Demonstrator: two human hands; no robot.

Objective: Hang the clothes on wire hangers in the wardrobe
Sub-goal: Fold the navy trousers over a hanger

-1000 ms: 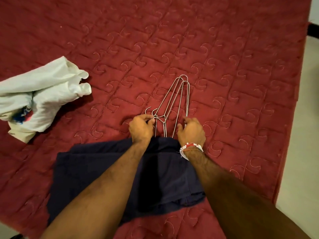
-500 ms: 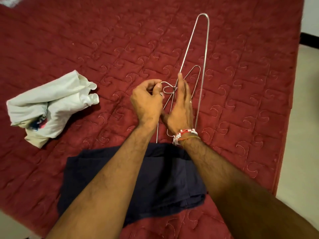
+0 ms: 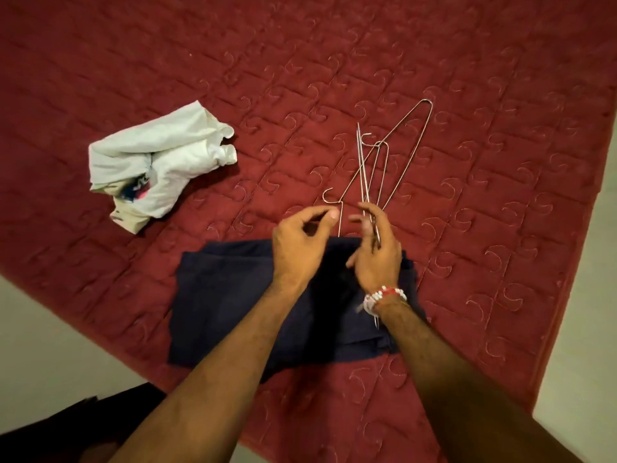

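A home bedroom: a bed's quilted red bedspread (image 3: 334, 61) with clothes (image 3: 160, 162) on it.

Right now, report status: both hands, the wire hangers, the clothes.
Right hand grips thin silver wire hangers. Left hand at one hanger's neck, grip unclear. Folded navy-blue garment and crumpled white garment unhung on red quilted bedspread. Hangers cross one another.

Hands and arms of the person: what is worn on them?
The left forearm and right forearm are bare, no sleeve in view. The left hand wears nothing. The right hand has no glove; its wrist carries a bracelet of white beads with red thread.
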